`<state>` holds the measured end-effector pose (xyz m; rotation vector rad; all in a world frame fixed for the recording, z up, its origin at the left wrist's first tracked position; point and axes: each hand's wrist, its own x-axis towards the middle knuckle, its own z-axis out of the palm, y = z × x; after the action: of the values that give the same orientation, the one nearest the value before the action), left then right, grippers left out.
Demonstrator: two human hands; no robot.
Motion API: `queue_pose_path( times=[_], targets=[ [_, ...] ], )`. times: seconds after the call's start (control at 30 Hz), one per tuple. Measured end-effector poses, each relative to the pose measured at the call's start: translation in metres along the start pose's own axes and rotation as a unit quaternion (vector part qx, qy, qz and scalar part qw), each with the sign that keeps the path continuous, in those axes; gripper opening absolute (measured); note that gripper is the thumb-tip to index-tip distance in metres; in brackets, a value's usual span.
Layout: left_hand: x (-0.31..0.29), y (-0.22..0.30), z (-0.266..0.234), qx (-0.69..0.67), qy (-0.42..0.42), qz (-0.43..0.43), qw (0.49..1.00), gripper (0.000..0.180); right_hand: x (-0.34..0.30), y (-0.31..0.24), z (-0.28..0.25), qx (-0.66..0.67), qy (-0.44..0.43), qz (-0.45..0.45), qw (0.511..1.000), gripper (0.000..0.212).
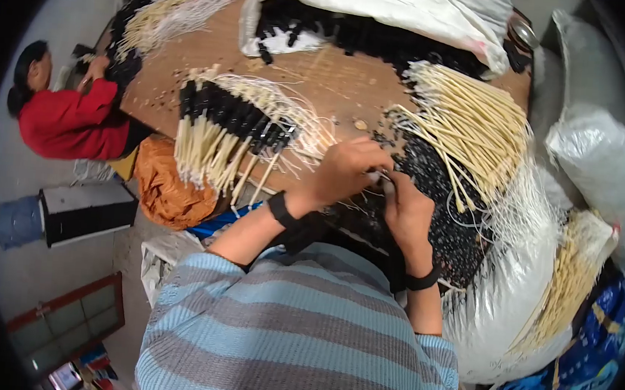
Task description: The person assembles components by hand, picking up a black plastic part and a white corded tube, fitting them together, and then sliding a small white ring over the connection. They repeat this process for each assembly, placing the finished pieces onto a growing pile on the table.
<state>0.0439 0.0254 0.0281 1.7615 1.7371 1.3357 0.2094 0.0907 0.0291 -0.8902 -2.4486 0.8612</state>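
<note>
My left hand (348, 167) and my right hand (408, 215) meet at the near edge of the table, with fingertips pinched together. What they hold is too small to make out. Beside my left hand lies a row of pale sticks with black sleeves (221, 109), their thin white cords trailing toward my wrist. Past my right hand spreads a heap of small black pieces (446, 204). Above that heap lies a stack of pale sticks (470, 123) without sleeves, with white cords (525, 210) hanging off the table's right side.
At the back of the wooden table (320, 87), a white sack (384, 4) gapes around black parts. A person in red (71, 116) works at the left corner. An orange bag (171, 189) stands below the left edge. Full white sacks (598, 153) crowd the right side.
</note>
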Motion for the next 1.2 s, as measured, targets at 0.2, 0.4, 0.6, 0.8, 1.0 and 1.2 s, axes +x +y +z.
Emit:
queue_pose_path(
  times=[0.2,0.4,0.6,0.8,1.0,1.2],
  targets=[
    [-0.012,0.006,0.002,-0.137,0.04,0.037,0.989,0.02,-0.006,0.0,-0.003,0.174,0.036,-0.049,0.983,0.017],
    [-0.007,-0.028,-0.004,-0.047,-0.007,0.02,0.999,0.02,-0.022,0.018,0.004,0.159,0.027,0.076,0.984,0.013],
    [0.029,-0.081,0.011,0.082,-0.05,-0.003,0.995,0.03,-0.029,0.02,-0.003,0.229,0.021,0.166,0.959,0.01],
    [0.025,-0.086,-0.018,0.085,-0.061,-0.172,0.98,0.039,-0.025,0.032,-0.007,0.234,0.029,0.181,0.955,0.009],
    [0.022,-0.073,-0.025,0.167,0.006,-0.128,0.978,0.039,-0.009,0.031,-0.004,0.247,0.009,0.193,0.95,0.009],
    [0.014,-0.095,-0.011,0.195,0.004,-0.114,0.974,0.036,-0.006,0.032,-0.001,0.249,0.005,0.182,0.951,0.011]
  ],
)
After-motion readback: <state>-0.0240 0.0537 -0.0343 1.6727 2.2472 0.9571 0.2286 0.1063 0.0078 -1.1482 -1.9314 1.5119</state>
